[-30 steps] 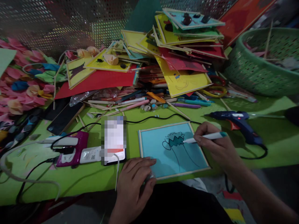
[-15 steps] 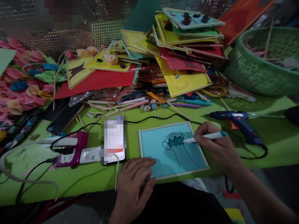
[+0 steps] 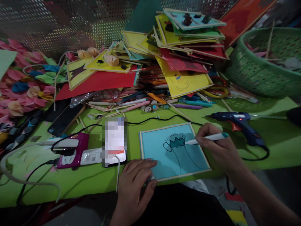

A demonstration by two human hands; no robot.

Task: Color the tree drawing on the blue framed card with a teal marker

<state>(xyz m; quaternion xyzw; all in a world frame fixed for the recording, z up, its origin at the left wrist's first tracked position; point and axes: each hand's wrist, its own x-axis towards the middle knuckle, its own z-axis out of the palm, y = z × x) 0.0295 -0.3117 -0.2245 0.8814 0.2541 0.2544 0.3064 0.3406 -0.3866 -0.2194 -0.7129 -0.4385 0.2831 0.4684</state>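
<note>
Two hands of mine show in the head view, one at either side of a blue framed panel (image 3: 152, 142) that lies flat on the green table covering (image 3: 91, 185). My right hand (image 3: 221, 149) is closed in a writing grip around a white marker (image 3: 213, 137), pinched between thumb and fingers, over the panel's right edge. The relation that matters is between tip and drawing: the drawing (image 3: 177, 142) lies leftward of my right hand, right of the panel's centre, and the marker's tip is at the right end of its dark teal patch. I cannot tell whether the tip is touching or just above the surface. The marker's long axis runs nearly sideways, tip to the left, teal end to the right and slightly farther from me. The panel's longer sides also run sideways, on a slight slant. My right hand is the nearer one to the drawing; my left hand (image 3: 137, 177) rests at the panel's lower left corner, palm down, fingers loosely bent, fingertips over the edge. Something shiny shows by that thumb, but I cannot tell what it is or whether I am gripping it. Left of the panel lies a lit phone (image 3: 115, 136); beyond my right hand, apart from it, is a blue glue gun (image 3: 243, 119).
</note>
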